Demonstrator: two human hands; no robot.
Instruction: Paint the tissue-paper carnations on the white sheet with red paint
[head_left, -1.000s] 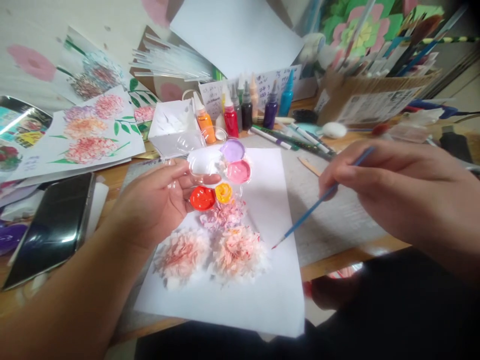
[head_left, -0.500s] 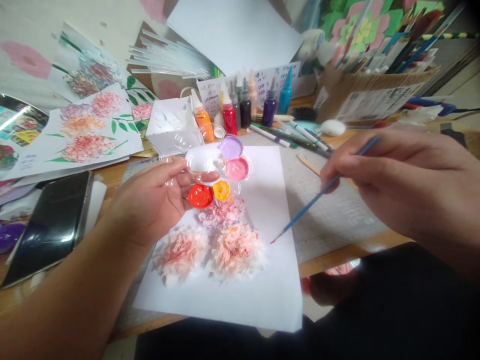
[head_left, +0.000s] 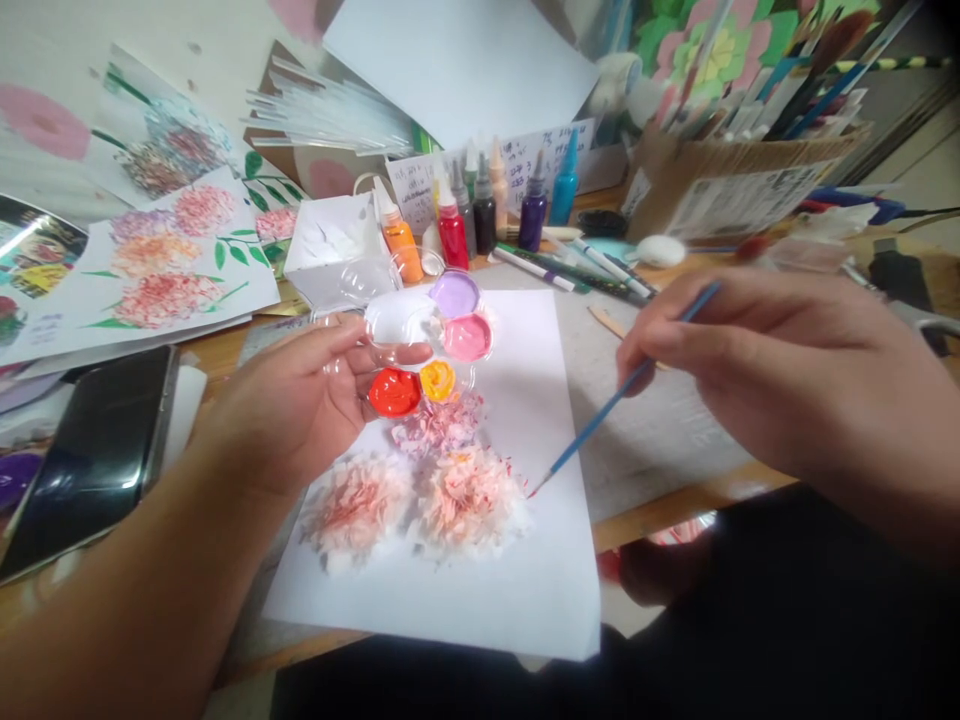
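My left hand [head_left: 315,390] grips a clear plastic paint palette [head_left: 401,318] by its left side, over the paper. Its wells hold red, yellow, pink, lilac and white paint. Between the fingers and thumb of my right hand [head_left: 712,360] is a thin blue paintbrush [head_left: 615,400], slanting down to the left. Its red-wet tip is at the right edge of a ruffled pale-pink flower [head_left: 472,495]. Left of that one sits another whitish-pink flower [head_left: 356,515]. A pink-purple flower [head_left: 442,425] is partly hidden by the palette. All three are on a white sheet of paper [head_left: 536,610].
Paint bottles [head_left: 452,230] stand in a row behind, near pens [head_left: 536,268] and a white paper box [head_left: 337,245]. Flower pictures [head_left: 165,260] and a black phone [head_left: 94,440] lie at left. A cardboard box [head_left: 739,195] of brushes is at back right.
My right hand has moved a little left and the brush tip has come down and left to the flower's right edge. My left hand keeps hold of the palette.
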